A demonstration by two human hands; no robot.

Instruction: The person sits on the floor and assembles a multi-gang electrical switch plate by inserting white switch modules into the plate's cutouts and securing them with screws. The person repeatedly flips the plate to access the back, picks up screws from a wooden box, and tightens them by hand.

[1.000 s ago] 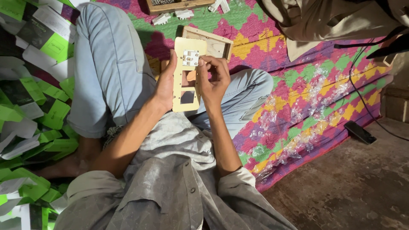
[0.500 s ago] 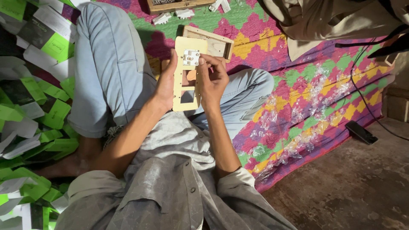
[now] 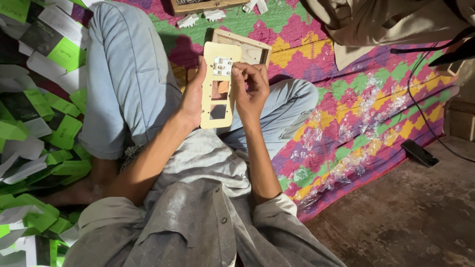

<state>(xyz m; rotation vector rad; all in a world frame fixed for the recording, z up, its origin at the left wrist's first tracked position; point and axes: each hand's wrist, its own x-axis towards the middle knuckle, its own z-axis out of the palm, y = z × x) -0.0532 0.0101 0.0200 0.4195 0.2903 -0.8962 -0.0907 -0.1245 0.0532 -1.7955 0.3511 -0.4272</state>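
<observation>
Left hand (image 3: 192,99) grips the cream cut-out plate (image 3: 217,85) by its edge, held upright over the lap to steady it; right hand (image 3: 251,89) fingers pinch the white switch part (image 3: 222,66) seated in its top opening

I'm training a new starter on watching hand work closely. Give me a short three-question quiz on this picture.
1. True or false: the left hand steadies the cream switch plate by its edge.
2. Where do the right hand fingertips press? A) the white socket insert at the plate's top B) the lowest cut-out C) the black phone
3. Fill in: the person sits on a colourful zigzag ____.

Key: 1 true; 2 A; 3 mat.
</observation>
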